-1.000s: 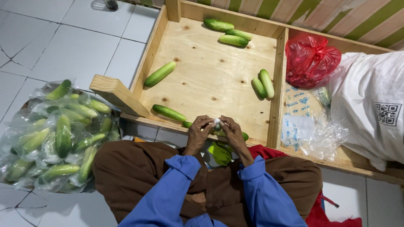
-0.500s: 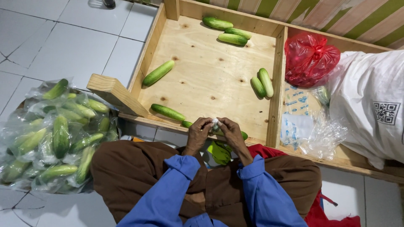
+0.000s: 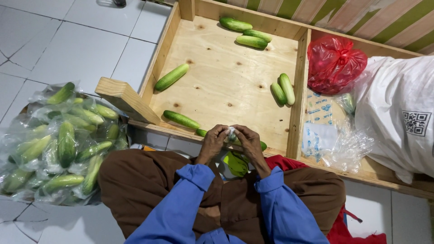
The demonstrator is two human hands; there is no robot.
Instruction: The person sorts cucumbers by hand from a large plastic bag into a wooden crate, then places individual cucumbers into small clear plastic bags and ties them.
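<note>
My left hand (image 3: 212, 143) and my right hand (image 3: 248, 143) meet above my lap, both pinching the bunched top of a small clear plastic bag (image 3: 232, 133). Below the hands hangs a bagged green cucumber (image 3: 237, 162), partly hidden by my wrists. Just behind the hands, at the near edge of the wooden tray (image 3: 226, 97), lie a loose cucumber (image 3: 181, 119) and another cucumber (image 3: 262, 145) mostly covered by my fingers.
More cucumbers lie in the tray: one at the left (image 3: 171, 77), a pair at the right (image 3: 283, 89), several at the back (image 3: 246, 32). A heap of bagged cucumbers (image 3: 58, 140) sits on the tiled floor at my left. A red bag (image 3: 335, 63), clear bags (image 3: 334, 140) and a white sack (image 3: 398, 113) fill the right compartment.
My hands stay together at the bag's top with only small finger movements. Nothing else has moved.
</note>
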